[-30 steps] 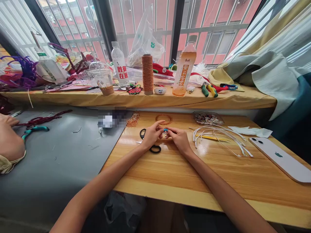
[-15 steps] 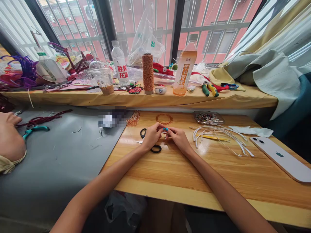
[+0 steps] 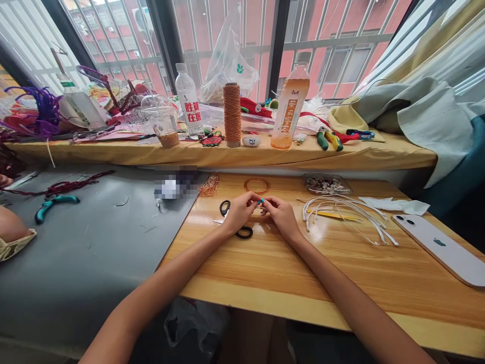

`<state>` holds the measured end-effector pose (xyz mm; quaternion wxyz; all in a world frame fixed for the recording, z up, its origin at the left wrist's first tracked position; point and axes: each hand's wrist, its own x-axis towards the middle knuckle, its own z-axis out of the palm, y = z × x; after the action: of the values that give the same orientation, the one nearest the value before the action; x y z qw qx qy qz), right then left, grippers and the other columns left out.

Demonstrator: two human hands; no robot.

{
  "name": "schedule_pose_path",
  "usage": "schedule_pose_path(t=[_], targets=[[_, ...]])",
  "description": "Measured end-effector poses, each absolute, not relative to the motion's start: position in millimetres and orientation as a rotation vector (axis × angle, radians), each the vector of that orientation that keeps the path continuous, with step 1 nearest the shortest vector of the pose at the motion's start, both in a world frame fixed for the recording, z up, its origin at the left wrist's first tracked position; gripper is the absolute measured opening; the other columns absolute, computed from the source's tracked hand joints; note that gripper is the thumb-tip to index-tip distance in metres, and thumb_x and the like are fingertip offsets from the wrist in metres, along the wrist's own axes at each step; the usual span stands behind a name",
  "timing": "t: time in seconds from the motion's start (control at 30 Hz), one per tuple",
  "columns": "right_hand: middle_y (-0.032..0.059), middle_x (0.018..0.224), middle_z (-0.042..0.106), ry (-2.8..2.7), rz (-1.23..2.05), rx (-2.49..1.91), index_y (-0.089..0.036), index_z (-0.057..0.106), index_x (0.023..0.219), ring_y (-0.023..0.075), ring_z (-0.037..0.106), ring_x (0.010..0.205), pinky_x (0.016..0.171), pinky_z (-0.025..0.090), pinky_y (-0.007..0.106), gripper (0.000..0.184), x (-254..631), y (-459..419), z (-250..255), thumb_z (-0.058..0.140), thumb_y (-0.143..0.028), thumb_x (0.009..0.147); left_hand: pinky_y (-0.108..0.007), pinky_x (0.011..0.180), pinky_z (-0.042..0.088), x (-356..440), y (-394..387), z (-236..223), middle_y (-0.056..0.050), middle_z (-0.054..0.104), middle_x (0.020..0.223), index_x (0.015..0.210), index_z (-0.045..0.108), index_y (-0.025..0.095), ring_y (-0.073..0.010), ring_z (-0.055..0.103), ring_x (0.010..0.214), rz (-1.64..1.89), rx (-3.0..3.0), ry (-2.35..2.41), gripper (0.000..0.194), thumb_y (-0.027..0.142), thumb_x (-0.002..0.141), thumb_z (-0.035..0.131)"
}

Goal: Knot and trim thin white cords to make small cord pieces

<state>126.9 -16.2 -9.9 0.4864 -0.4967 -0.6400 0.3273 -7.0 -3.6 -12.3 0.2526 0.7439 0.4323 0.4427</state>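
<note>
My left hand (image 3: 242, 208) and my right hand (image 3: 279, 210) meet over the wooden table, fingertips pinched together. Between them is something too small to make out; bright blue spots show at the fingertips. Partly under my left hand lie the black-handled scissors (image 3: 244, 232), their blades pointing left. Just beyond the hands rests a coil of copper-coloured wire (image 3: 257, 186). To its left is a bunch of short copper-coloured strands (image 3: 209, 186).
White cords (image 3: 343, 202), a clear tray of small pieces (image 3: 328, 183) and a phone (image 3: 441, 247) lie at right. On the ledge stand a thread spool (image 3: 232, 116) and bottles. At left are teal-handled pliers (image 3: 56, 203) and another person's arm (image 3: 11, 227).
The other person's arm has drawn back towards the left edge, uncovering more of the pliers. My hands stay pinched together in nearly the same place, with small finger shifts.
</note>
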Motion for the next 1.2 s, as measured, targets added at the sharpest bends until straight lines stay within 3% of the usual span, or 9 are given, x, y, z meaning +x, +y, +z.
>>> schedule_pose_path(t=[0.27, 0.4, 0.7, 1.2], targets=[[0.0011, 0.059, 0.060, -1.576, 0.702, -1.254, -0.014, 0.061, 0.076, 0.0125, 0.057, 0.053, 0.055, 0.041, 0.022, 0.020, 126.7, -16.2, -9.3, 0.045, -0.026, 0.075, -0.018, 0.042, 0.027, -8.0, -3.7, -3.8, 0.005, 0.045, 0.048, 0.078, 0.062, 0.015, -0.0061, 0.035, 0.043, 1.118, 1.698, 1.134, 0.019, 0.022, 0.071, 0.046], [0.0024, 0.064, 0.061, -1.641, 0.581, -1.244, -0.015, 0.061, 0.076, 0.0126, 0.057, 0.054, 0.057, 0.041, 0.022, 0.020, 125.8, -18.0, -9.6, 0.044, -0.026, 0.077, -0.018, 0.039, 0.022, -9.0, -0.2, -4.3, 0.006, 0.038, 0.043, 0.069, 0.060, 0.012, -0.0046, 0.030, 0.039, 1.101, 1.511, 1.017, 0.023, 0.033, 0.070, 0.050], [0.0056, 0.074, 0.060, -1.778, 0.364, -1.213, -0.015, 0.061, 0.080, 0.0147, 0.056, 0.061, 0.060, 0.041, 0.025, 0.021, 125.7, -19.2, -12.4, 0.042, -0.023, 0.080, -0.018, 0.040, 0.020, -10.4, 6.4, -8.6, 0.006, 0.045, 0.049, 0.069, 0.059, 0.012, -0.0026, 0.029, 0.041, 1.105, 1.436, 0.963, 0.024, 0.034, 0.061, 0.062], [0.0052, 0.073, 0.059, -1.844, 0.211, -1.152, -0.016, 0.059, 0.081, 0.0165, 0.056, 0.066, 0.062, 0.041, 0.027, 0.018, 126.5, -16.5, -17.7, 0.042, -0.019, 0.081, -0.019, 0.042, 0.022, -12.6, 3.5, -0.9, 0.003, 0.052, 0.055, 0.073, 0.061, 0.011, -0.0040, 0.033, 0.044, 1.054, 1.438, 0.985, 0.019, 0.026, 0.060, 0.061]])
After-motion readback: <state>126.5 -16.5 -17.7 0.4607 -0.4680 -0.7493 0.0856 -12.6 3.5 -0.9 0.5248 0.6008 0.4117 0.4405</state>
